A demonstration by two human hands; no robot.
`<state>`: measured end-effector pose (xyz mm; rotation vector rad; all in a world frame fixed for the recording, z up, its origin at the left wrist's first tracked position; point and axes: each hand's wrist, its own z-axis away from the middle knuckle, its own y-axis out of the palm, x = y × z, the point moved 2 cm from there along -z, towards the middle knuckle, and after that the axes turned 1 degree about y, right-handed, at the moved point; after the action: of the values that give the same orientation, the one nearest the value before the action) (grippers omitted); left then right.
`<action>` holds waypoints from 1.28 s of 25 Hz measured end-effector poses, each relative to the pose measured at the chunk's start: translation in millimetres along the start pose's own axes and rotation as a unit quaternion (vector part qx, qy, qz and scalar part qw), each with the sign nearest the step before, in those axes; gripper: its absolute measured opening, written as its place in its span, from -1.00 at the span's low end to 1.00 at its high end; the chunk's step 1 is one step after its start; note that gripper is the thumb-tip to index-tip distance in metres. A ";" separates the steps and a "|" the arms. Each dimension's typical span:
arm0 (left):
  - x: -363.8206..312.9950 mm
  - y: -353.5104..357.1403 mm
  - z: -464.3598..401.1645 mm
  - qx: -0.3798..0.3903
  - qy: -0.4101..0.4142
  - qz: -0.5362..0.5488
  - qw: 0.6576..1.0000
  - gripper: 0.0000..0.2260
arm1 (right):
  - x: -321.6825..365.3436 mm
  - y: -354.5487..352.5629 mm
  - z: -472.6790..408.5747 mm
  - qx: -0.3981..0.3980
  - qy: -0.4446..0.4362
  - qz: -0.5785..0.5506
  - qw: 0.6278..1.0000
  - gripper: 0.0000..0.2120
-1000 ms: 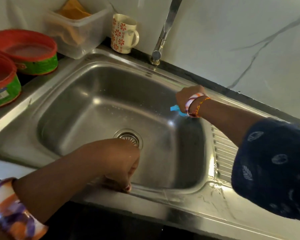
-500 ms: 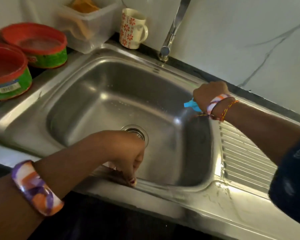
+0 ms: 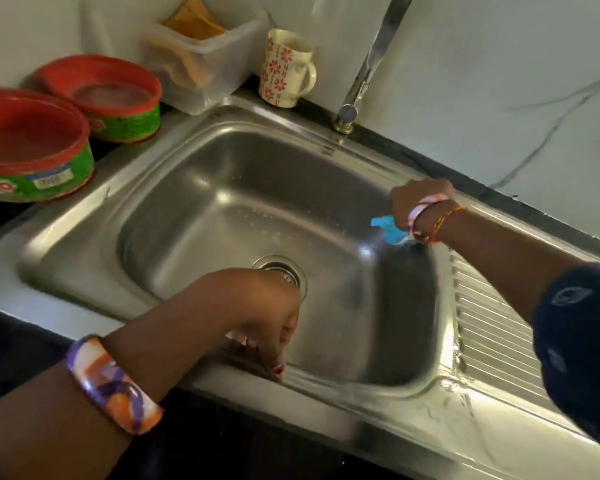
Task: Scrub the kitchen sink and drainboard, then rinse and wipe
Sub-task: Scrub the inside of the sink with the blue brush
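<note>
A stainless steel sink (image 3: 194, 216) fills the middle of the view, its drain (image 3: 284, 271) partly behind my left wrist. The ribbed drainboard (image 3: 492, 327) lies to its right. My right hand (image 3: 420, 202) is at the basin's back right corner, fingers curled round a blue scrubber (image 3: 388, 230) that pokes out below the fist and presses on the rim. My left hand (image 3: 274, 327) hangs over the sink's front rim with fingers pointing down, fingertips touching the rim and holding nothing.
A tap (image 3: 371, 64) rises from the back edge. A flowered mug (image 3: 286, 69) and a clear plastic box (image 3: 201, 53) stand behind the sink. Two red-and-green tubs (image 3: 32, 150) sit on the counter at left. A marble wall runs behind.
My right hand with the blue scrubber has slid along the back right rim toward the drainboard. The view has shifted, and my left hand stays on the front rim.
</note>
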<state>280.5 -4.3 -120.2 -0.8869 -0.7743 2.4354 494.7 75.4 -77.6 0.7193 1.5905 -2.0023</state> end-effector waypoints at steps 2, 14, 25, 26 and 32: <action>-0.4 0.6 2.9 0.016 -0.005 0.011 1.000 -0.81 | -15.0 -11.4 -5.2 -0.009 0.026 0.021 0.999 -0.79; -1.0 0.5 2.7 0.013 -0.003 0.002 1.000 -0.76 | -10.9 -18.6 -10.5 0.035 -0.007 0.053 0.998 -0.78; -5.4 4.6 15.0 -0.098 0.005 -0.045 0.994 -0.80 | 63.8 45.6 58.5 0.359 -0.155 -0.153 0.907 -0.69; -5.4 4.7 15.5 -0.091 0.006 -0.042 0.995 -0.80 | 58.4 45.3 64.3 0.382 -0.158 -0.154 0.897 -0.69; -3.1 4.7 10.3 -0.077 0.015 -0.045 0.996 -0.79 | 12.7 -1.7 1.7 0.019 -0.032 0.014 0.999 -0.72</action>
<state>274.7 -13.2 -115.3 -0.9222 -0.9803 2.3043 483.9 73.6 -84.5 0.6802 1.5012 -2.0209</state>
